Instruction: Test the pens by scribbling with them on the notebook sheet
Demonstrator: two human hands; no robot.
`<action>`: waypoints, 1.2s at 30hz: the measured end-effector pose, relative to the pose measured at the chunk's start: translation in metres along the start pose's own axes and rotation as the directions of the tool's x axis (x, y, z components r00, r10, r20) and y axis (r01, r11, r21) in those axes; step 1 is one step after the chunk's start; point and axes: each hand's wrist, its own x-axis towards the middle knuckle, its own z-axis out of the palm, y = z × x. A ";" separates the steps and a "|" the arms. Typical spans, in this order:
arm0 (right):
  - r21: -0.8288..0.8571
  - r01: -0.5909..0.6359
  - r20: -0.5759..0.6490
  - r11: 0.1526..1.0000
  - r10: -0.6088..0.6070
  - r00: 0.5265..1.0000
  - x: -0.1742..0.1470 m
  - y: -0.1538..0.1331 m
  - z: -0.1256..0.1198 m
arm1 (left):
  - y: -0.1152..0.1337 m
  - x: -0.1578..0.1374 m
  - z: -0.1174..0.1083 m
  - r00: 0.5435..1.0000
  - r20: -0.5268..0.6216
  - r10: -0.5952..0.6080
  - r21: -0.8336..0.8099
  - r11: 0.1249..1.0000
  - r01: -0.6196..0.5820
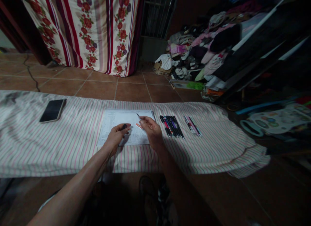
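A spiral notebook with handwriting lies open on the striped cloth. Over its left half, my left hand is closed, pinching a small black piece that looks like a pen cap. My right hand is above the notebook's right side, its fingers closed around a pen whose tip points up and to the left. Between the two hands, a short orange and white piece shows over the page; I cannot tell whether it touches my right hand.
Right of the notebook lies a row of several pens, mostly black, with a smaller group of pens beyond it. A phone rests on the striped cloth at left. Past the tiled floor are a flowered curtain and heaped clothes.
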 end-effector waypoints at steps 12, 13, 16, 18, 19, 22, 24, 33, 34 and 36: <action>0.201 0.102 -0.210 0.974 -0.059 0.976 0.004 -0.018 -0.015 | 0.003 -0.002 -0.005 0.965 0.091 0.246 0.187 0.948 -0.259; 0.258 0.117 -0.240 0.959 -0.054 0.969 0.005 -0.019 -0.016 | 0.002 -0.001 -0.006 0.960 0.076 0.270 0.222 0.934 -0.280; 0.420 0.156 -0.292 0.894 -0.030 0.956 0.010 -0.021 -0.022 | -0.003 0.005 -0.010 0.937 0.044 0.346 0.282 0.896 -0.344; 0.484 0.172 -0.315 0.858 -0.013 0.949 0.013 -0.022 -0.026 | -0.005 0.008 -0.012 0.924 0.044 0.379 0.280 0.884 -0.375; 0.505 0.173 -0.320 0.846 -0.003 0.948 0.014 -0.022 -0.029 | -0.005 0.009 -0.012 0.925 0.044 0.379 0.259 0.889 -0.376; 0.554 0.155 -0.305 0.818 0.026 0.952 0.016 -0.023 -0.036 | 0.001 0.008 -0.012 0.954 0.035 0.297 0.116 0.947 -0.299; 0.591 0.128 -0.282 0.796 0.055 0.958 0.017 -0.023 -0.039 | 0.008 0.005 -0.011 0.979 0.025 0.205 -0.024 0.979 -0.204; 0.724 0.003 -0.237 0.690 0.245 0.940 0.018 -0.020 -0.046 | 0.026 -0.003 -0.012 0.980 0.166 -0.109 -0.554 0.812 0.184; 0.733 -0.009 -0.227 0.681 0.258 0.939 0.018 -0.022 -0.046 | 0.026 -0.004 -0.013 0.978 0.176 -0.110 -0.583 0.789 0.193; 0.745 -0.031 -0.207 0.666 0.275 0.939 0.014 -0.026 -0.046 | 0.028 -0.008 -0.014 0.978 0.178 -0.106 -0.630 0.752 0.196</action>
